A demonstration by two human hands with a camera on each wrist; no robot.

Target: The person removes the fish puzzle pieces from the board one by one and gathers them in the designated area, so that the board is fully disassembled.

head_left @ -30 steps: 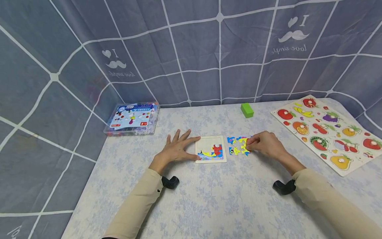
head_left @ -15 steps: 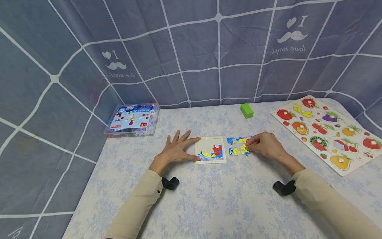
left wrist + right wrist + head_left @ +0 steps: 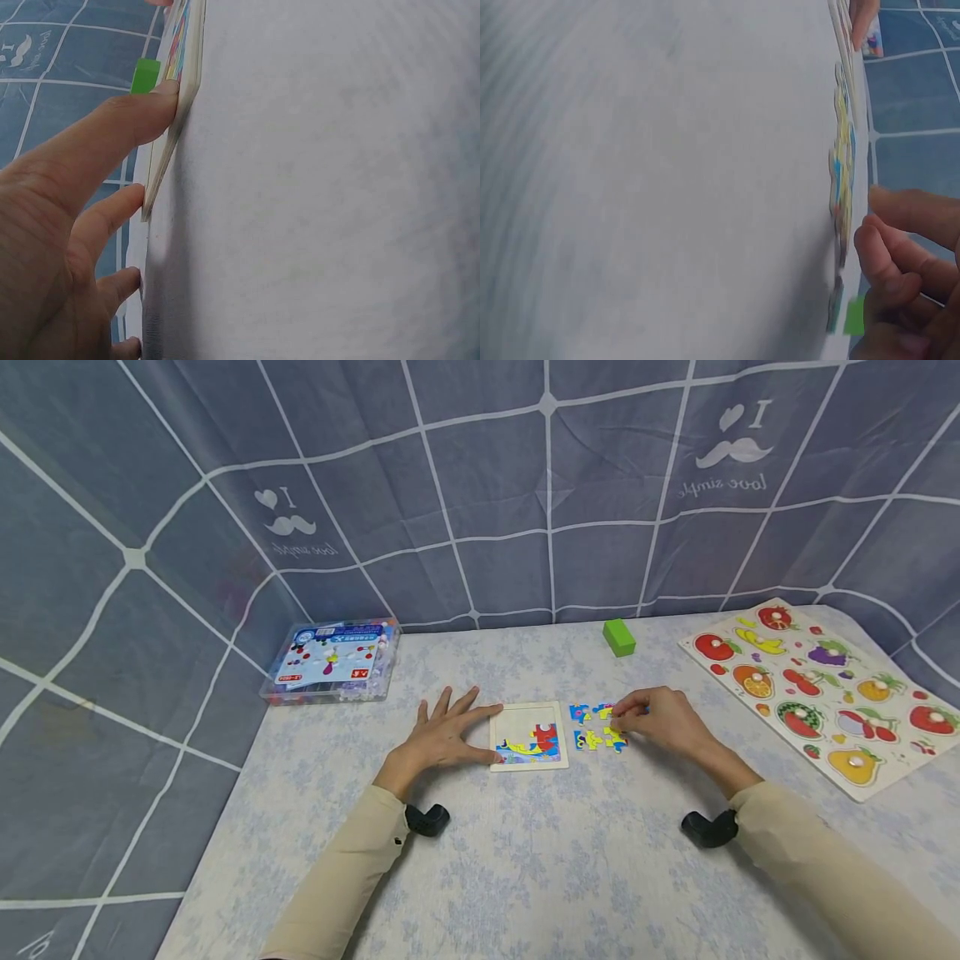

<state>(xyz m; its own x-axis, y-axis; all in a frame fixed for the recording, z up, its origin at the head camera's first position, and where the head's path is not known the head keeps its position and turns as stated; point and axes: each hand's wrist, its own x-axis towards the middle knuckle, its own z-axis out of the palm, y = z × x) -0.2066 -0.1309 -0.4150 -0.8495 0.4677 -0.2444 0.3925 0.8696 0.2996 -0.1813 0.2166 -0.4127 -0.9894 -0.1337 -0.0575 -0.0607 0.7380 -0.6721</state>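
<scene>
My left hand [image 3: 441, 739] is spread at the left side of a small wooden puzzle frame [image 3: 528, 769]; its thumb and index finger touch the frame's edge. Inside the frame, red, yellow and blue pieces [image 3: 546, 739] fill the lower and right part, and bare wood shows at the upper left. Loose puzzle pieces [image 3: 590, 740] lie just right of the frame. Over their right side my right hand [image 3: 663, 720] has its fingers curled with the tips close together. In the right wrist view, that hand [image 3: 911, 262] is beside the pieces [image 3: 841, 176], and no piece shows between its fingertips.
A green block [image 3: 618, 637] lies behind the loose pieces. A clear plastic box with a printed label [image 3: 330, 660] stands at the back left. At the right lies a fruit puzzle board [image 3: 821, 693]. A tiled-pattern curtain [image 3: 495, 485] hangs behind the table.
My right hand has shifted slightly left, and its fingertips now cover part of the upper right loose piece. The left hand and the frame have stayed in place.
</scene>
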